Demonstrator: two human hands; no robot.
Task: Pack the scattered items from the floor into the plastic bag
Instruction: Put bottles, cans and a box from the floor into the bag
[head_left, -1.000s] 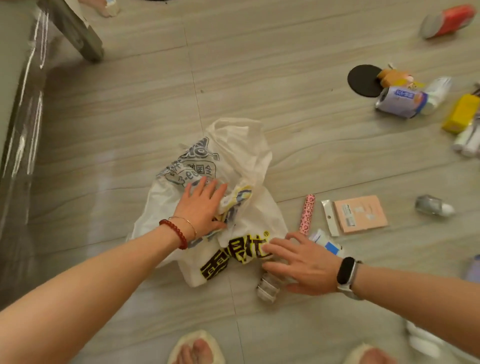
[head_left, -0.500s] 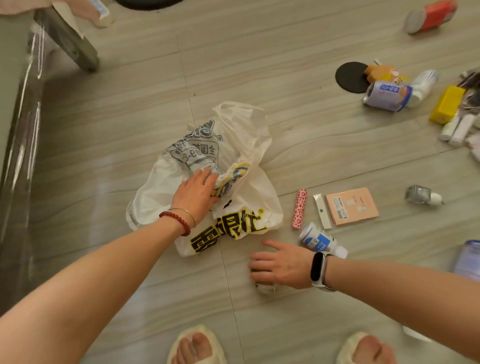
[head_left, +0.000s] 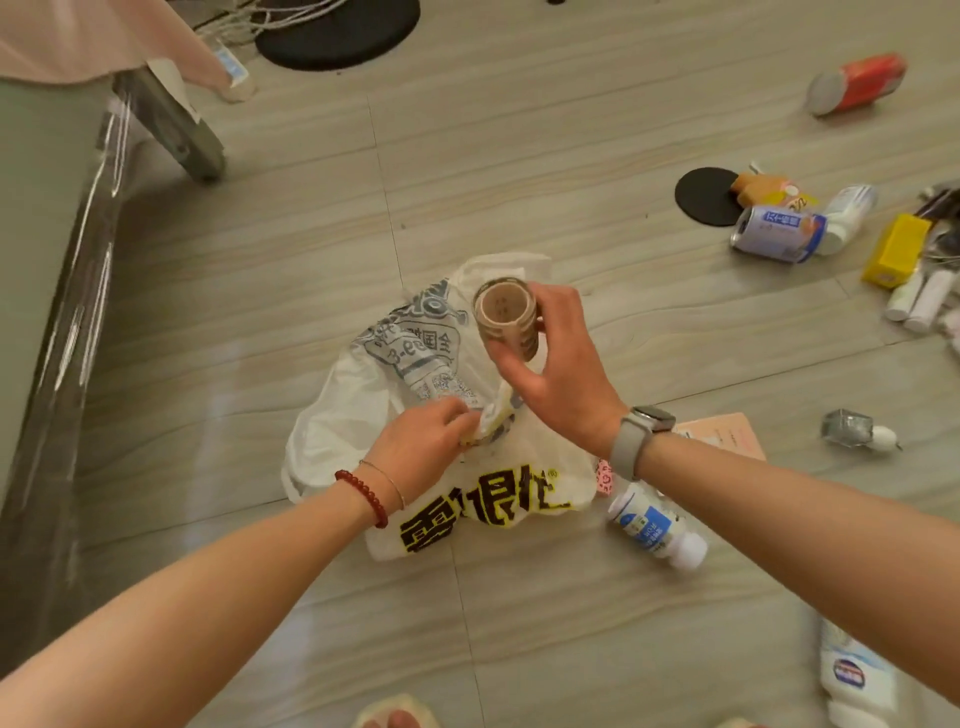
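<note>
**White plastic bag on floor, jar held above it**

The crumpled white plastic bag with black-and-yellow print lay on the grey wood-grain floor. The left hand pinched a fold of the bag near its middle. The right hand gripped a small brown cylindrical jar, tilted, above the bag. A white bottle with a blue label lay just beside the bag.

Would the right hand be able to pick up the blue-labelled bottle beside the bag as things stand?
Probably not yet: the right hand already grips a brown jar over the bag. The bottle lies unobstructed on the floor just below that wrist, so once the jar is dropped, likely yes.
</note>
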